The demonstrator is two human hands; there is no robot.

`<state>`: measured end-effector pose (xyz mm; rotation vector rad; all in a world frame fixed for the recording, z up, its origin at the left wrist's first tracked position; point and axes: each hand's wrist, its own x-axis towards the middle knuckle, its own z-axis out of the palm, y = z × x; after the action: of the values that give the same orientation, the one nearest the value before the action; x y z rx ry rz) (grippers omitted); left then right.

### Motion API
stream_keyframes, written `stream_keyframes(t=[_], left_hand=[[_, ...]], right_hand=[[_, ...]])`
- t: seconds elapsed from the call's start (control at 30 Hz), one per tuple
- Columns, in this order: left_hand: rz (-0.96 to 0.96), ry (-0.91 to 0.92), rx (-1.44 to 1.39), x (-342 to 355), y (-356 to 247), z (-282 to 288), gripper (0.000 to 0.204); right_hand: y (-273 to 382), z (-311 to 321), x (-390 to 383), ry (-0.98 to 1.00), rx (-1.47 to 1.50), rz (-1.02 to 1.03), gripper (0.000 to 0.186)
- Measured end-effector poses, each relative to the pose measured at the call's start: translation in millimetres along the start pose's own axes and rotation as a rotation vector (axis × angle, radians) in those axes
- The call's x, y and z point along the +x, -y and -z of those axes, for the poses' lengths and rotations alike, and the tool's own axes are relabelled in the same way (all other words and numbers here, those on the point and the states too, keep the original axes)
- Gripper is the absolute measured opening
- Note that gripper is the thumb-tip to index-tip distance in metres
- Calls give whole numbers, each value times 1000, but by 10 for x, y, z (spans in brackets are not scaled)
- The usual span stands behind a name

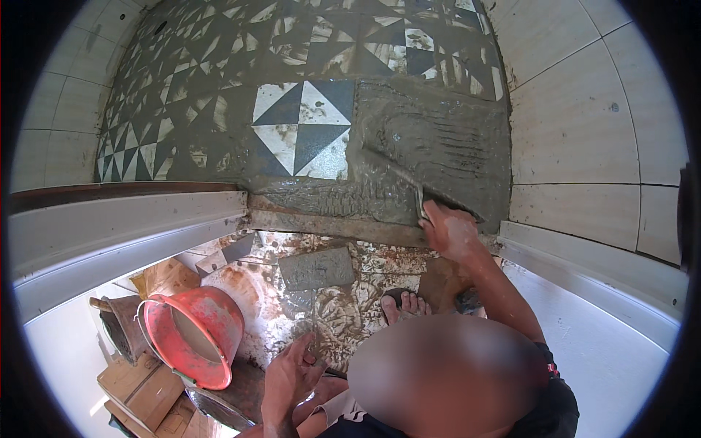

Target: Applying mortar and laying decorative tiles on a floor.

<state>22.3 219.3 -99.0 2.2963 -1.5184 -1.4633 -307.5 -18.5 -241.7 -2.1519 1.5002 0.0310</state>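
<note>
My right hand (450, 228) is closed around the handle of a notched trowel (398, 172). The trowel's long, mortar-coated edge lies across the wet grey mortar bed (445, 135), where combed ridges show. Left of that bed sits a square patterned tile (301, 130) with dark and white triangles, smeared with mortar. My left hand (290, 376) is low in the view beside my knee, its fingers loosely bent and apart, with nothing visible in them.
A red bucket (234, 321) with grey contents stands lower left, beside a dirty container (120, 328) and cardboard (142, 387). A mortar-covered slab (316, 269) lies on the stained floor near my bare foot (405, 306). Tiled walls (577, 124) and white door frames (131, 226) flank the doorway.
</note>
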Motion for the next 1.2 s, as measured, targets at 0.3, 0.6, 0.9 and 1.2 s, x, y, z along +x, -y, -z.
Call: stream_keyframes(t=[0.3,0.6,0.9,1.2], left_hand=[[-59,34,22,71,-56,-44,58],[30,42,49,70,-103,-42,65],[0,37,12,50,29,-110,61],[-40,20,22,30,29,-87,62]], right_hand=[[47,49,395,-201,362,-129,35],[746,-236,1237,-140,1155,-344,35],[765,-589,1426,-414,642,-144,46],[592,-497,1319,-398,675,-232,42]])
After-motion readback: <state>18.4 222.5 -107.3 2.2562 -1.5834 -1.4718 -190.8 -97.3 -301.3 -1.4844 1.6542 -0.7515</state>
